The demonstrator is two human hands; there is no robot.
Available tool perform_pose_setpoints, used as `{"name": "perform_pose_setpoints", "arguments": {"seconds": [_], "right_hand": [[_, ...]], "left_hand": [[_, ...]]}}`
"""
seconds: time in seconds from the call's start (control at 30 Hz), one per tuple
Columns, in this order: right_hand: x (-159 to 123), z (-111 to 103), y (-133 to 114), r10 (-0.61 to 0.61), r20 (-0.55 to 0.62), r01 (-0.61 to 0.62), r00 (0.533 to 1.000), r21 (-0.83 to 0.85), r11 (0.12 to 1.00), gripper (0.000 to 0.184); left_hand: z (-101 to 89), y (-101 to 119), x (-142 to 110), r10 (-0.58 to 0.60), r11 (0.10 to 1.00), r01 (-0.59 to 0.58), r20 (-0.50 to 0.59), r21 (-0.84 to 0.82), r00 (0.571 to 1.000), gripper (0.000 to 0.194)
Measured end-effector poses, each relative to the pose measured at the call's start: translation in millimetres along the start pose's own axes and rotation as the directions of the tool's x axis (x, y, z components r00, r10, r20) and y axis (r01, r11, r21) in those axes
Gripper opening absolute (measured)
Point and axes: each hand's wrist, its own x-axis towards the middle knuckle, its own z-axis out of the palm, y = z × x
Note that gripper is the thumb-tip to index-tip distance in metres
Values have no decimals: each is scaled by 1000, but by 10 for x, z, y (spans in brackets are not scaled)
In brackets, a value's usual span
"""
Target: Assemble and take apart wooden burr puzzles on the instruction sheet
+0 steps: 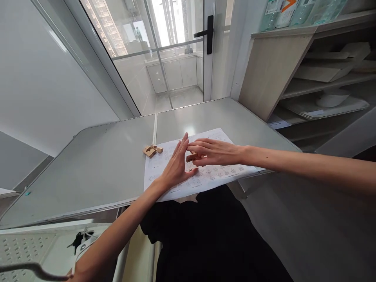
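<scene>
A white printed paper sheet (164, 176) lies on the table, with rows of snowflake-like marks on its near right part. My left hand (178, 164) rests on the sheet, fingers stretched out and thumb spread to the right. Just right of it, my right hand (216, 152) grips a small wooden block (191, 157) between thumb and fingers, low over the paper. The fingertips of my right hand meet or nearly meet my left fingers. At the sheet's far left edge sits a cluster of several small wooden blocks (151, 151).
The grey table (111, 164) has a raised metal rim. Beyond it stands a glass door with a black handle (209, 35). A wooden shelf unit (274, 66) with bottles on top is at the right. At lower left is a white perforated tray (58, 246) with keys (79, 239).
</scene>
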Motion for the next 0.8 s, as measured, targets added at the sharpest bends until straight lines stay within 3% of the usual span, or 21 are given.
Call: {"name": "perform_pose_setpoints", "arguments": {"seconds": [0.17, 0.33, 0.5, 0.7, 0.8], "right_hand": [[40, -12, -32, -4, 13, 4, 1000, 21, 1000, 39], [52, 25, -166, -27, 3, 27, 1000, 126, 992, 41], [79, 27, -248, -3, 34, -4, 999, 216, 976, 52], [93, -17, -208, 68, 126, -99, 990, 256, 962, 41], [90, -79, -182, 46, 186, -100, 981, 291, 952, 41]], "left_hand": [[14, 16, -146, -104, 992, 100, -42, -81, 994, 111], [-53, 44, -258, -103, 994, 98, -90, -58, 991, 75], [-133, 32, -266, -61, 992, 56, -36, -113, 998, 42], [-117, -64, -342, -112, 986, 104, -61, -129, 992, 14], [-125, -77, -361, -133, 985, 125, -67, -116, 989, 13]]}}
